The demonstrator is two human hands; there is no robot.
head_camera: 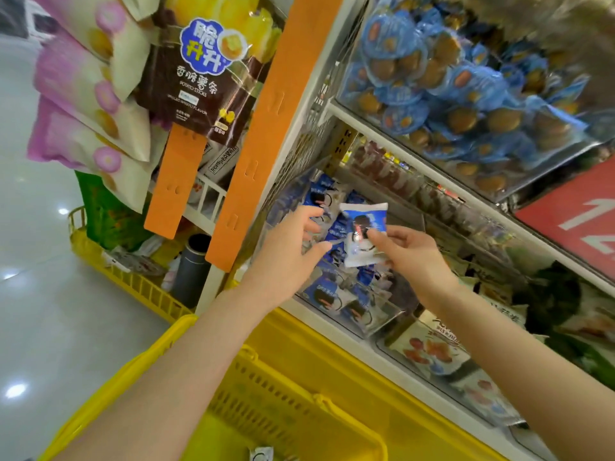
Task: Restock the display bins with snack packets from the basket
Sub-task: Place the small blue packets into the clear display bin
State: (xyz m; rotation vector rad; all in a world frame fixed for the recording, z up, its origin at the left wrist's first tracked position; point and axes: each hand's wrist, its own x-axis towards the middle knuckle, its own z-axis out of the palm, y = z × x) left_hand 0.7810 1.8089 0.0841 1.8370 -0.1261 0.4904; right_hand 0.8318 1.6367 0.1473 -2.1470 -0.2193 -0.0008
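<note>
My right hand (411, 252) pinches a small blue-and-white snack packet (361, 224) and holds it above a clear display bin (376, 324) filled with several packets of the same kind. My left hand (289, 241) reaches into that bin from the left, with its fingers curled among the blue packets (327, 296); whether it grips one is unclear. Below my arms sits a yellow basket (299, 404), and one small white packet (261, 454) shows at its bottom edge.
Neighbouring clear bins hold other snacks: round blue-wrapped cakes (449, 88) on the shelf above, red-and-white packs (432, 354) to the right. An orange strip (266, 121) and hanging snack bags (199, 78) are at left. A second yellow basket (133, 281) stands on the floor.
</note>
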